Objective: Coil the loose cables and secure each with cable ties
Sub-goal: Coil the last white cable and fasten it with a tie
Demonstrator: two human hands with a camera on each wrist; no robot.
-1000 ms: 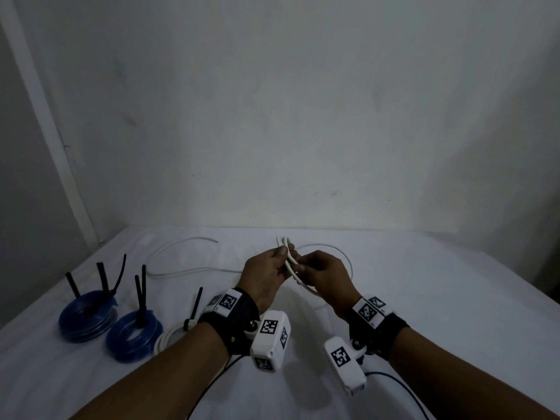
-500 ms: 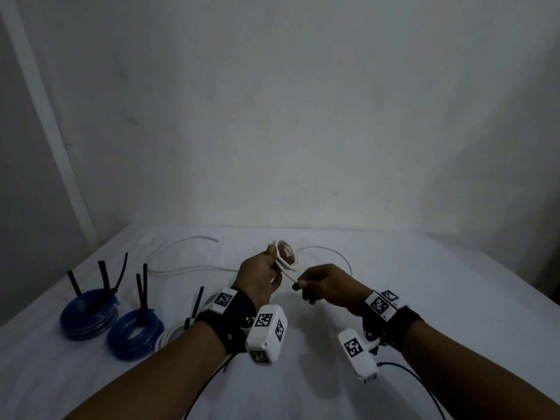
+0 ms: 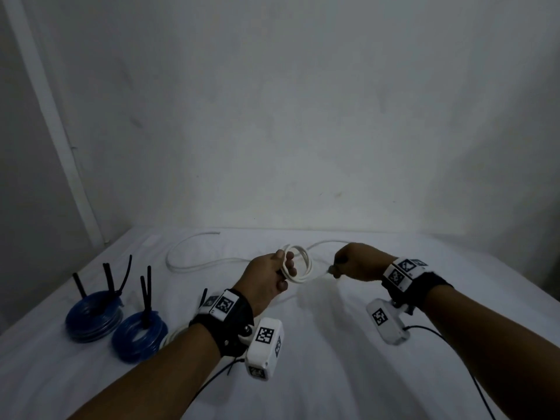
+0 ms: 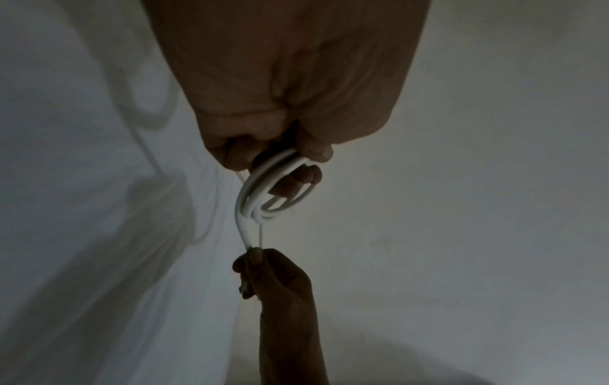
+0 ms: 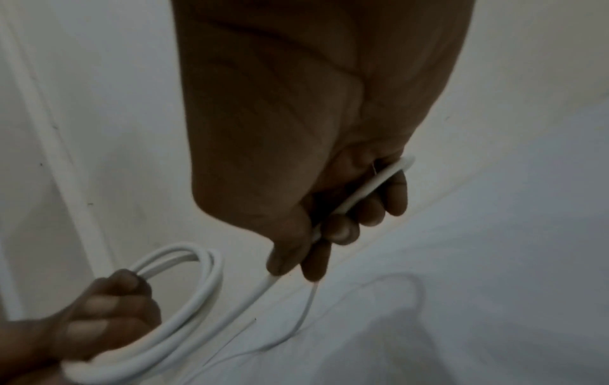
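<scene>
White cloth (image 3: 394, 374) covers the table under a bare grey wall (image 3: 303, 116). Two tied blue coils (image 3: 94, 319) sit at the near left. Both forearms reach forward, raised above the cloth. The left hand (image 3: 266, 280) curls its fingers round a small coil of the white cable (image 3: 298, 266); the right hand (image 3: 357, 262), apart from it, pinches the strand leaving that coil, the rest trailing left.

My head view looks forward and down over the table (image 3: 394, 374) toward the wall (image 3: 303, 116). My two wrist views sit close, each looking along its own hand. All three share the coil (image 3: 298, 266) (image 4: 263, 198) (image 5: 184, 307) between the hands.
</scene>
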